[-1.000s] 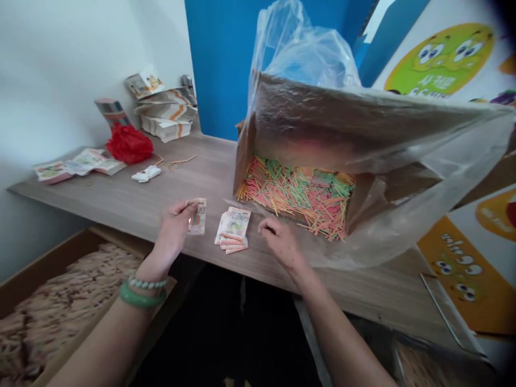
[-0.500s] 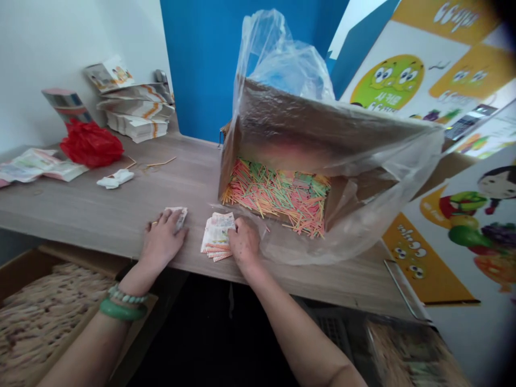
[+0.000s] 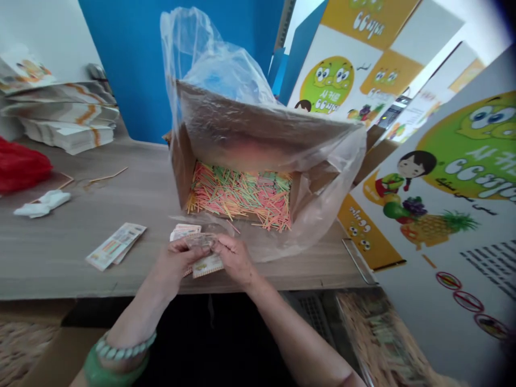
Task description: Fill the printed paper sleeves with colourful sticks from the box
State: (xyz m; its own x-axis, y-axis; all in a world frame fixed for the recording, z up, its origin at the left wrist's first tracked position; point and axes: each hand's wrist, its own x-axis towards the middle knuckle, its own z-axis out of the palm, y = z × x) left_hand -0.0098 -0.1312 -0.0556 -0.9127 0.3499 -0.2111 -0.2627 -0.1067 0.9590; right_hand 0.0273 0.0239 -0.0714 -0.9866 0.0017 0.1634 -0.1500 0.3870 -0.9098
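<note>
My left hand (image 3: 173,266) and my right hand (image 3: 236,260) meet in front of the box, both closed on the upper edge of a small printed paper packet (image 3: 208,265). The fingertips of both pinch it; part of it is hidden behind them. Under and behind it, a small pile of similar packets (image 3: 185,230) lies on the table. Left of my left hand, a couple of overlapping packets (image 3: 115,246) lie flat. Beyond my hands, a tipped cardboard box (image 3: 183,172) with a clear plastic liner (image 3: 342,183) holds many short coloured sticks (image 3: 242,193).
At the left stand stacked printed sheets (image 3: 68,134), a red plastic bag (image 3: 22,166) and a crumpled white tissue (image 3: 42,204). Printed cartons (image 3: 403,215) rise on the right. The table's front edge (image 3: 121,293) runs just before me.
My left hand has left the packets at the left and moved right to join my right hand at the pile. Both now pinch one packet. The view has shifted right.
</note>
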